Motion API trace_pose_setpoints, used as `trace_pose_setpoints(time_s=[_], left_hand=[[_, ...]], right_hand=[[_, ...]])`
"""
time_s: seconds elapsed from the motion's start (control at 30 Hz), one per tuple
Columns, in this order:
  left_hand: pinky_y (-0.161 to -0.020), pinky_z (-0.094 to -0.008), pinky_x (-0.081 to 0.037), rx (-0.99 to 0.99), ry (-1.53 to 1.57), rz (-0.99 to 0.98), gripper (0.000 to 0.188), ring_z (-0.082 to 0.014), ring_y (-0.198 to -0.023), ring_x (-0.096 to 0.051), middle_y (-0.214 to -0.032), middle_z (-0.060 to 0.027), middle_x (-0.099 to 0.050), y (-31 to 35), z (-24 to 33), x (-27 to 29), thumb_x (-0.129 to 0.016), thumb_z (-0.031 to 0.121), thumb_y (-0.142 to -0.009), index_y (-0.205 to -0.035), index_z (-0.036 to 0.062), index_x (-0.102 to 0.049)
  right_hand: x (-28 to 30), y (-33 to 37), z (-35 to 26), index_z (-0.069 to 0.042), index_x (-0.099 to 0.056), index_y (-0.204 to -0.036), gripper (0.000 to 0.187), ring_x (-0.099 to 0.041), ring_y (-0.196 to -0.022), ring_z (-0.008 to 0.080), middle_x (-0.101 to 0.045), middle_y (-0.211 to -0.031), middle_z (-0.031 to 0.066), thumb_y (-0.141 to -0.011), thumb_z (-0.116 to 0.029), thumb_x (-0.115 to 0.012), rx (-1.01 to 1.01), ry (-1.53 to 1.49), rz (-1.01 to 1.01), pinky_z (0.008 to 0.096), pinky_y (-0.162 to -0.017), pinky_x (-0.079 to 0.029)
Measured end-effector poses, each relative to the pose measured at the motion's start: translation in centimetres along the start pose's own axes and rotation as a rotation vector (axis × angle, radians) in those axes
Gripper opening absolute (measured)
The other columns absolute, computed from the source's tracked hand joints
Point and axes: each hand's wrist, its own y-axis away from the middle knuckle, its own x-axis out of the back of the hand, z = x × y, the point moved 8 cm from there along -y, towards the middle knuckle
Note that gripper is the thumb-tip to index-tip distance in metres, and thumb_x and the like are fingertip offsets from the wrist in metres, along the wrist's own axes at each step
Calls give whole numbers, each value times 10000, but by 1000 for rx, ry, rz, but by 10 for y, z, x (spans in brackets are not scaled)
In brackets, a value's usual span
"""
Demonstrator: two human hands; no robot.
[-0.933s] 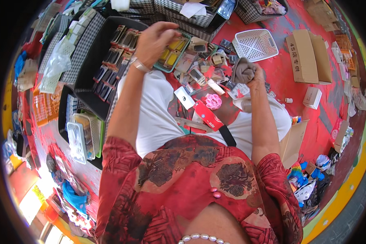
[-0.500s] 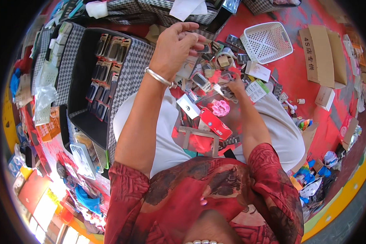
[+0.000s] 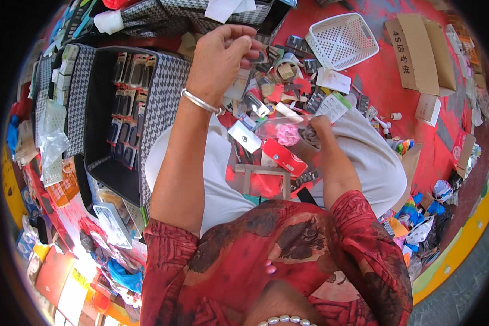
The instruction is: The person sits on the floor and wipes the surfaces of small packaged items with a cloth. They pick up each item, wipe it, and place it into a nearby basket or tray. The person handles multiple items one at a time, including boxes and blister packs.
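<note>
My left hand (image 3: 228, 51), a silver bangle at its wrist, hovers over the far left of a pile of small goods. Its fingers are loosely bent and apart, and nothing shows clearly in them. Close to my right knee, my right hand (image 3: 321, 126) is closed on a clear plastic packet (image 3: 266, 128), with something dark beside the fingers. Through or beside the plastic shows a pink flower (image 3: 287, 134). Nearer me lies a red phone case (image 3: 284, 157), next to a white box (image 3: 244, 136) and a small wooden stool (image 3: 263, 170). A white cylinder (image 3: 289, 112) rests just beyond the packet.
At left stands an open houndstooth case (image 3: 171, 81) holding rows of packaged dark items (image 3: 129, 103). A white perforated basket (image 3: 343, 42) sits beyond the pile, with a cardboard box (image 3: 418, 57) to its right. Crumpled wrappers and bags (image 3: 418, 217) lie at right.
My right hand has come nearer to me, bringing the clear packet over toward the pink flower. My left hand stays raised at nearly the same spot. The whole view has shifted slightly.
</note>
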Motion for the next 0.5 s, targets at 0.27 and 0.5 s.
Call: trace_pose_setpoints(time_s=[0.27,0.5], left_hand=[[-704,-200,-476,-24,1,5,235,-115,-828,-611,-921,-83,-635,-1,6,-2,-487,129,-876,-1060,4,-564],[-676,-203,-465,-36,43,16,230,-110,-792,-606,-924,-91,-632,-4,9,6,-463,91,-873,-1058,-8,-555]], right_hand=[[76,-15,-15,23,-650,-765,199,-592,-664,186,-641,-745,101,-672,-152,-667,95,-471,-95,295,-621,-465],[165,15,-82,15,-656,-858,219,-578,-672,158,-635,-766,74,-665,-87,-651,249,-763,-227,283,-613,-452]])
